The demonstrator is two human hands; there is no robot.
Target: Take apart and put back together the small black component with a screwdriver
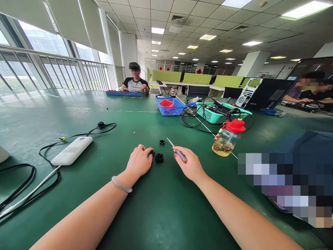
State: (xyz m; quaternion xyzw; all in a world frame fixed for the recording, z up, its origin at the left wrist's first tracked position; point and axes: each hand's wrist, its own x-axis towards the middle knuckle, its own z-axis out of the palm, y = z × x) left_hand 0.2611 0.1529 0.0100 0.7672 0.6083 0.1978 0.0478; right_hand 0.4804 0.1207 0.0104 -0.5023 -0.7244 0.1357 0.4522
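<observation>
My right hand (189, 164) is closed around the handle of a screwdriver (180, 153), its thin metal tip pointing up and to the left. On the green table, my left hand (139, 160) has its fingers curled, with a small dark piece (151, 152) at the thumb and fingertips; its kind is too small to tell. Between my hands sits a small black square part (159, 158) with a round opening. A smaller black part (162, 142) lies just beyond it, close to the screwdriver's tip.
To the left lies a white power adapter (72, 150) with black cables. A red-lidded jar (225, 140) stands at right. Farther back are a blue basket (171, 110) and a green basket (215, 117) of cables. A person (135, 81) sits across the table.
</observation>
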